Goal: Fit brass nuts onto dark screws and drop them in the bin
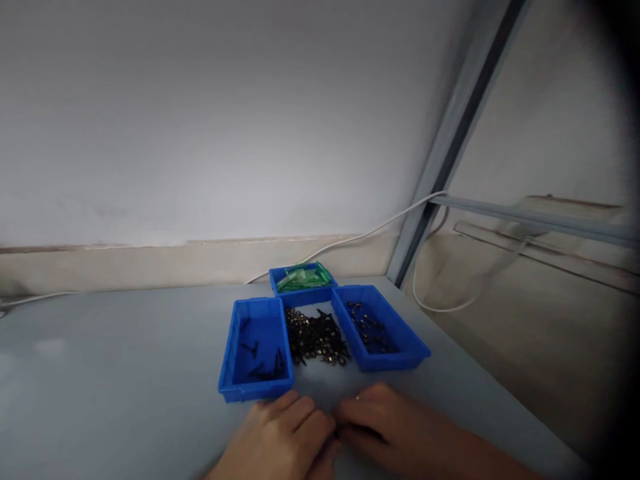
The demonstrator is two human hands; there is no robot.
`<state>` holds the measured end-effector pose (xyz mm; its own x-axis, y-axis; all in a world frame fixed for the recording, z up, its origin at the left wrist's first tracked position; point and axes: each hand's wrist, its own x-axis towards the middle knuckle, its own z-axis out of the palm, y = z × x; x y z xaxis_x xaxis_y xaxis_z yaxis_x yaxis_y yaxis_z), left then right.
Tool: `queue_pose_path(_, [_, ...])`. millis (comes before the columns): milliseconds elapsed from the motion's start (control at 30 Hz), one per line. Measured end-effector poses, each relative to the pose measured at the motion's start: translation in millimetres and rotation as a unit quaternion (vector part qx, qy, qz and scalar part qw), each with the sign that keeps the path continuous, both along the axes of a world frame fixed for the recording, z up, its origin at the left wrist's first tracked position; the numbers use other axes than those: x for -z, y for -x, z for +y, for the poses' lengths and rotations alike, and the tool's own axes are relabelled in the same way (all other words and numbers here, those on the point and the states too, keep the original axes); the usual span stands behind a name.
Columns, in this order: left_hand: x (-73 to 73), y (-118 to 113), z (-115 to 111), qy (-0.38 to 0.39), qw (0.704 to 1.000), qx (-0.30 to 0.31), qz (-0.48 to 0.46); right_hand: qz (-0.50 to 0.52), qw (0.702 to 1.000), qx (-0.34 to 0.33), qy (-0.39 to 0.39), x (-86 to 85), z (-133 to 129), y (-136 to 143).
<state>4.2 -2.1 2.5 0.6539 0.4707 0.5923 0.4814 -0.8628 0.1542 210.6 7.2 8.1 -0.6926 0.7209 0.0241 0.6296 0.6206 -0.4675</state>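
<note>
While both hands sit knuckles-up on the grey counter (125, 373), the left hand (283, 437) and right hand (380, 427) are touching, fingers curled — can't tell if they're pinching anything. Just ahead lies one loose pile of small dark parts (315, 339), flanked by two blue trays (257, 350) (380, 327), plus a third tray (301, 279) behind holding green pieces. One white cable (350, 240) runs along the wall.

My left hand (283, 437) and right hand (380, 420) rest knuckles-up, near me, fingers curled inward, fingertips meeting between them.
</note>
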Motion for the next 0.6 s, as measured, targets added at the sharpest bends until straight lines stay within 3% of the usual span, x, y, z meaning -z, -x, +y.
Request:
queue_pose_path(133, [4.4, 1, 0, 0.047, 0.998, -0.029, 0.032, -0.027, 0.999, 0.014, -0.029, 0.5, 2, -4])
queue_pose_path(300, [11.2, -1, 1, 0.091, 0.990, -0.045, 0.094, 0.013, 0.998, 0.016, -0.060, 1.1, 3, -6])
queue_pose_path(600, [5.8, -1, 2, 0.108, 0.984, -0.026, 0.138, 0.045, 0.997, -0.005, -0.070, 5.2, -6, -6])
